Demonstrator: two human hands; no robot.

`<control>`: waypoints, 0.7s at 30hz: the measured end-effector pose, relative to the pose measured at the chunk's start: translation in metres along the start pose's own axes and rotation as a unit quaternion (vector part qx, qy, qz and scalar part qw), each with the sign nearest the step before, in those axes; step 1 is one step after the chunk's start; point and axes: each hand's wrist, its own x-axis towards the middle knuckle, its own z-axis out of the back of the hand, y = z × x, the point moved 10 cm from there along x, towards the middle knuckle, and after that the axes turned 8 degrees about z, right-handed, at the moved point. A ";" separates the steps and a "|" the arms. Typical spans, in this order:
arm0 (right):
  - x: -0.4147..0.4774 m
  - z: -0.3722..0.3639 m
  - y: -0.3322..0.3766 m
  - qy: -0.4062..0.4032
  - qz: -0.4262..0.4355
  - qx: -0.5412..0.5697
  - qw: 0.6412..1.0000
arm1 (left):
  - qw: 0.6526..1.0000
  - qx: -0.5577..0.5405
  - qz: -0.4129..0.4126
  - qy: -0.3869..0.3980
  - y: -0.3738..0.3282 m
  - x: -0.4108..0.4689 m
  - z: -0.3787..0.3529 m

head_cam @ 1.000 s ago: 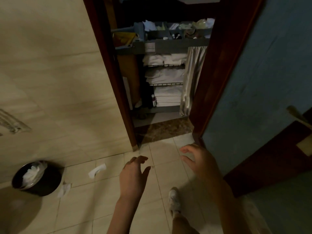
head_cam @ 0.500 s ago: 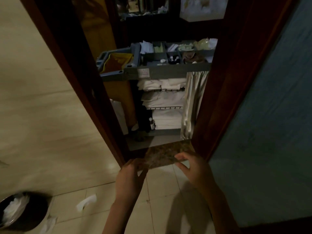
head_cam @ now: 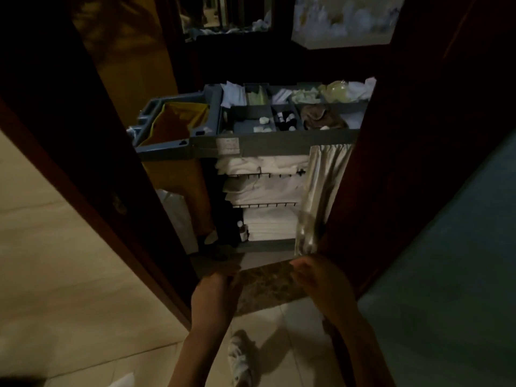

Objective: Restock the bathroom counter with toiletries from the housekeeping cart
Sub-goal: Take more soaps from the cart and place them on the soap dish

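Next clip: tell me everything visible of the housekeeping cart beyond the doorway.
The housekeeping cart stands upright outside, its right end hidden by the door frame. It looks like grey plastic. Its compartmented top tray holds white packets, pale items and small dark bottles. A yellow bag hangs at its left end. Three shelves below carry folded white towels; a silvery curtain is bunched at the right. The left hand and right hand are short of it, apart.

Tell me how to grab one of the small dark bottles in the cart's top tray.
Probably pinch a small dark bottle by its pale cap, coming straight down: they seem upright, crowded in a walled tray compartment, leaving the sides blocked.
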 end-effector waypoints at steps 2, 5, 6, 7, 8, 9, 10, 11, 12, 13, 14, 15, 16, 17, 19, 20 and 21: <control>0.047 -0.002 0.007 0.006 0.007 -0.010 1.000 | 1.000 -0.003 -0.011 -0.017 -0.004 0.039 0.013; 0.118 -0.009 0.027 0.012 0.045 -0.021 0.999 | 0.998 -0.044 -0.008 -0.049 -0.010 0.094 0.044; 0.139 -0.013 0.032 0.015 0.050 -0.023 0.998 | 0.997 -0.056 -0.005 -0.055 -0.012 0.110 0.053; 0.158 -0.017 0.036 0.016 0.053 -0.021 0.998 | 0.997 -0.058 -0.001 -0.059 -0.010 0.125 0.057; 0.174 -0.020 0.039 0.015 0.056 -0.023 0.998 | 0.996 -0.063 -0.001 -0.059 -0.007 0.142 0.059; 0.189 -0.024 0.042 0.013 0.059 -0.022 0.998 | 0.996 -0.068 0.001 -0.055 -0.004 0.158 0.060; 0.201 -0.028 0.043 0.013 0.063 -0.017 0.998 | 0.996 -0.071 0.003 -0.054 -0.002 0.172 0.062; 0.212 -0.032 0.043 0.015 0.066 -0.015 0.998 | 0.996 -0.072 0.006 -0.046 0.000 0.186 0.059; 0.220 -0.036 0.042 0.018 0.066 -0.016 0.998 | 0.996 -0.082 0.005 -0.039 0.001 0.200 0.055; 0.227 -0.041 0.038 0.028 0.056 -0.020 0.998 | 0.996 -0.084 0.002 -0.029 -0.001 0.210 0.050; 0.234 -0.045 0.032 0.041 0.037 -0.022 0.998 | 0.996 -0.084 -0.004 -0.027 -0.005 0.218 0.047; 0.239 -0.048 0.025 0.049 0.019 -0.024 0.998 | 0.996 -0.089 -0.009 -0.026 -0.009 0.224 0.044; 0.244 -0.048 0.018 0.049 0.006 -0.023 0.999 | 0.995 -0.095 -0.020 -0.027 -0.012 0.232 0.039; 0.251 -0.048 0.011 0.045 -0.005 -0.022 0.999 | 0.994 -0.099 -0.024 -0.028 -0.013 0.241 0.032; 0.265 -0.043 0.000 0.031 -0.021 -0.015 0.999 | 0.995 -0.097 -0.011 -0.019 -0.011 0.260 0.020; 0.274 -0.041 -0.004 0.027 -0.025 -0.015 0.999 | 0.995 -0.097 -0.019 -0.017 -0.014 0.270 0.016; 0.283 -0.039 -0.007 0.024 -0.023 -0.016 0.999 | 0.994 -0.103 -0.036 -0.022 -0.019 0.280 0.015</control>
